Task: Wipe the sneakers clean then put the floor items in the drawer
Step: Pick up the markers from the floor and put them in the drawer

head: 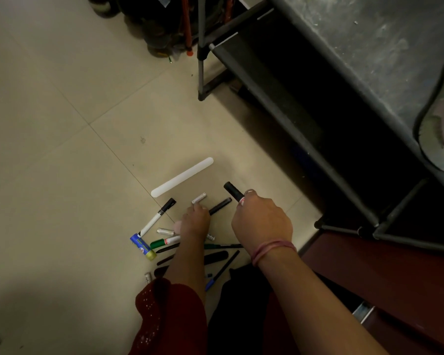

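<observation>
Gripping a black marker [233, 192], the right hand [262, 221] hovered over the tiled floor [62, 149]; the left hand [195, 221] pinched a small battery [199, 198].

A dark metal rack [280, 103] stands from twelve to three o'clock on the tiled floor [62, 124]. Dim clutter [162, 24] sits at twelve, left of the rack.

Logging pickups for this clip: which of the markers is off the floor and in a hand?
The black-capped marker, gripped by the right hand. The white-barrelled marker with a black cap and the green marker lie on the tiles.
</observation>
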### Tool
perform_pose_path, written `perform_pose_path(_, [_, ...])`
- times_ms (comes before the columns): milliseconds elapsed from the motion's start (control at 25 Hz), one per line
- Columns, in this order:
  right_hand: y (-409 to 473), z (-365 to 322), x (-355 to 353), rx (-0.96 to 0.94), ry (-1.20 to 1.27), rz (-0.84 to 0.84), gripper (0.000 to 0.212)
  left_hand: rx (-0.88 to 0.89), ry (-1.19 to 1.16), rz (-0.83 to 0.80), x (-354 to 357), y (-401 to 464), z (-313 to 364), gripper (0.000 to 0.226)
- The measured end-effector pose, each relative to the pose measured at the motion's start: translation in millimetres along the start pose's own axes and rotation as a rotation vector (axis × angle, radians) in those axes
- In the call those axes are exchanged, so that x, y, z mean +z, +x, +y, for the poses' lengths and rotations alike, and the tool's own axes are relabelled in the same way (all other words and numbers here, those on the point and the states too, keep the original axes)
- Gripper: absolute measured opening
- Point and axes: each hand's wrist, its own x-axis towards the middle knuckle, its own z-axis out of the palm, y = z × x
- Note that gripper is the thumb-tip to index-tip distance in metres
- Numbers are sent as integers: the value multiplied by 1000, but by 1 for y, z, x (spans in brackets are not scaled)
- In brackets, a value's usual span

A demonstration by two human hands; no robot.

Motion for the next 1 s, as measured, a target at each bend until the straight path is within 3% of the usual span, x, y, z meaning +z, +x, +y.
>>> perform_pose_path(120, [-2, 0, 1, -4, -22, -9, 26, -60, -340, 96, -10, -3, 3, 25])
perform_pose_path(240, [-4, 0, 2, -16, -20, -6, 25, -189, -444, 208, -26, -9, -25, 23])
perform_pose_path(360, [-3, 1, 3, -14, -16, 6, 25, -380, -327, 196, -30, -10, -77, 22])
perform_pose_path(520, [-3, -1, 3, -11, -38, -5, 26, -425, -37, 1, -21, -15, -112, 31])
perform_pose_path(680, [1, 0, 4, 3, -46, 16, 26, -436, 49, 51, -10, -16, -109, 27])
perform_pose_path(880, [1, -1, 11, -38, -9, 67, 26, -384, -1, 150, -20, -16, -96, 24])
perform_pose_path(1000, [3, 0, 11, -52, 149, 91, 23, -307, -252, 248, -48, -29, -79, 32])
